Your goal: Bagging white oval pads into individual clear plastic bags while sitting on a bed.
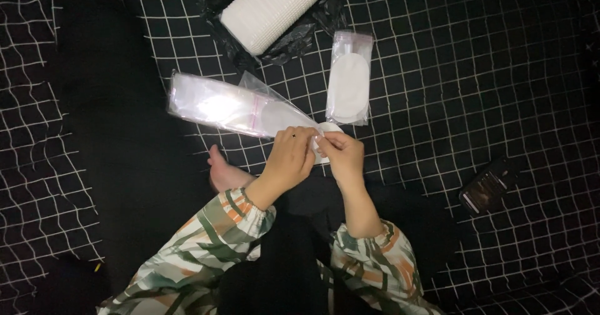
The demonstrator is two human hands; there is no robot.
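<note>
A black cloth with a white grid pattern (pixel 500 71) covers the whole surface, and the person sits on it in dim light, with one bare foot (pixel 224 174) showing just left of the hands.

Farthest left, a dark trouser leg (pixel 119 134) stretches up the cloth. Beside it lies one stack of clear plastic sleeves (pixel 215 105), glaring under the light, its right end reaching the hands. One clear sleeve (pixel 275 112) lies slanted on top of that stack, and a white oval pad (pixel 326 130) sits at its mouth, partly hidden by the fingers.

The left hand (pixel 290 155) is closed in a pinch on the sleeve's open end, a small ring showing on one finger. The right hand (pixel 342 152) touches it fingertip to fingertip, pinching the edge of the white pad. Both wrists come out of patterned sleeves in green, orange and white.

Above the hands, one long stack of white pads (pixel 275 5) rests tilted on one crumpled black plastic bag (pixel 294 43). To the right of that lies one finished packet (pixel 350 80), a clear sleeve with a white oval pad inside, upright on the cloth and apart from the hands.

Well to the right, one dark phone (pixel 489 187) lies tilted on the cloth.
</note>
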